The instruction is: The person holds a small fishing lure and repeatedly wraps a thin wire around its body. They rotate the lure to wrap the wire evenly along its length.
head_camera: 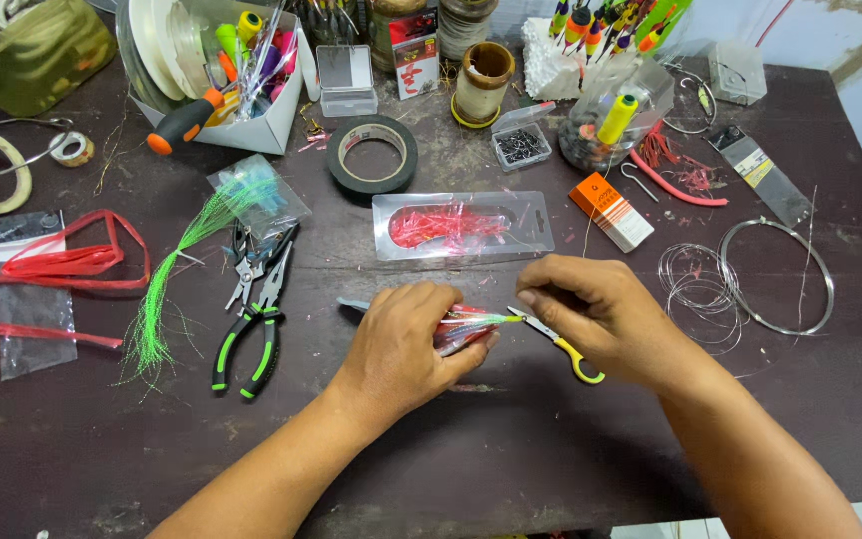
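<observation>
You are working at the middle of a dark, cluttered bench [511, 449], both hands closed around small tackle. Your left hand [406, 344] is gripping a bundle of pink and shiny tinsel strands [466, 329], its green-tipped end poking out toward 3 o'clock. Your right hand [596, 309] is pinching a pair of small yellow-handled scissors [561, 346], whose blades are meeting the tip of the bundle just between your two hands.

At 12 o'clock from your hands, a clear blister pack [463, 226] holding more pink strands is lying flat, and beyond it a roll of black tape [373, 153] is resting on the bench. At 9 o'clock, green-handled pliers [254, 324] are lying beside a hank of bright green fibres [167, 289] spilling out of a clear bag. Farther out at 9 o'clock, red ribbon strips [57, 269] are sprawling over another clear bag. At 3 o'clock, coils of thin wire [700, 294] are sitting next to a larger wire ring [780, 274], and at 1 o'clock a small orange and white box [611, 211] is lying on its side.
</observation>
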